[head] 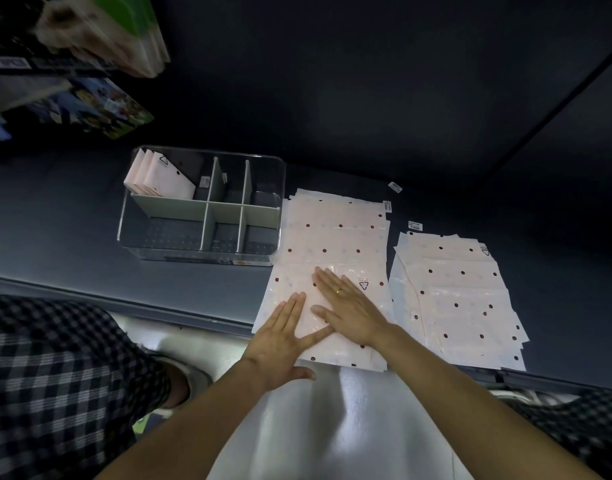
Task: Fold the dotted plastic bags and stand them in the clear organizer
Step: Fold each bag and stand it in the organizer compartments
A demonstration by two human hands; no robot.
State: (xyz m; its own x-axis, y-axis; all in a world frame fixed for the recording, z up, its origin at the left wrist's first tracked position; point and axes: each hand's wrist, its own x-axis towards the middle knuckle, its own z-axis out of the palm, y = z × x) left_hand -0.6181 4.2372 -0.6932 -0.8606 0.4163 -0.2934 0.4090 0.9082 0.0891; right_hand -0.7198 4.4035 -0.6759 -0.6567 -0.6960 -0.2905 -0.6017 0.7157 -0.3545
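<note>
A pale pink dotted plastic bag lies flat on top of a pile at the middle of the dark table. My left hand and my right hand both press flat on its near part, fingers straight, thumbs close together. A second pile of dotted bags lies fanned out to the right. The clear organizer with grey dividers stands to the left of the pile. Several folded bags stand leaning in its far left compartment. Its other compartments hold nothing.
The table's near edge runs just below the piles, and the near bag overhangs it. Small white labels lie behind the piles. Colourful packages sit at the far left. A checked sleeve fills the lower left.
</note>
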